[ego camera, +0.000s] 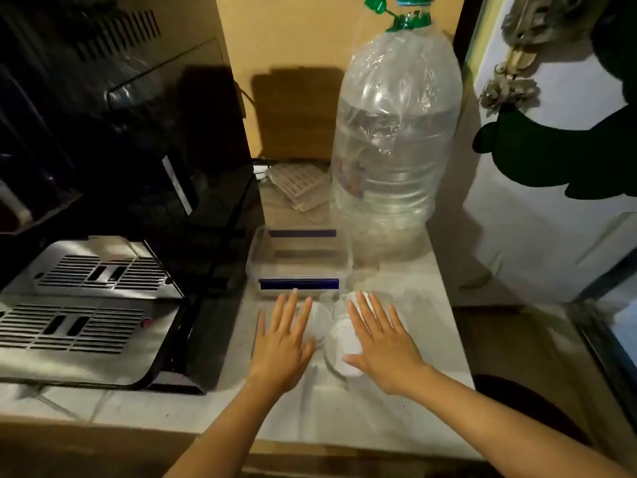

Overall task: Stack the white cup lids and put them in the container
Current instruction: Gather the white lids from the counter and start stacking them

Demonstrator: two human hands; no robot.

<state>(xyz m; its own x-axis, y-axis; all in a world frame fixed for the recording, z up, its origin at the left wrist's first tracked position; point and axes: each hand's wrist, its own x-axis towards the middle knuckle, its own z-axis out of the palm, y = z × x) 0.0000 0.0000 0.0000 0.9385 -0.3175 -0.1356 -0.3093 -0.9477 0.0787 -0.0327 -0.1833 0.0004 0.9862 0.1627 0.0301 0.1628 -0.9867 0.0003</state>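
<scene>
Several white cup lids lie flat on the pale counter between and under my hands; one lid (339, 350) shows beside my right thumb, another lid (319, 322) beside my left fingers. My left hand (284, 339) is spread flat, fingers apart, holding nothing. My right hand (381, 343) is also spread flat over the lids and partly hides them. Just beyond my fingertips stands a clear rectangular container (253, 267) with blue clips; it looks empty.
A large clear water bottle (396, 150) with a green cap stands behind the container at the right. A black coffee machine (138, 167) with metal drip trays (79, 322) fills the left. The counter edge (462, 357) drops off at the right.
</scene>
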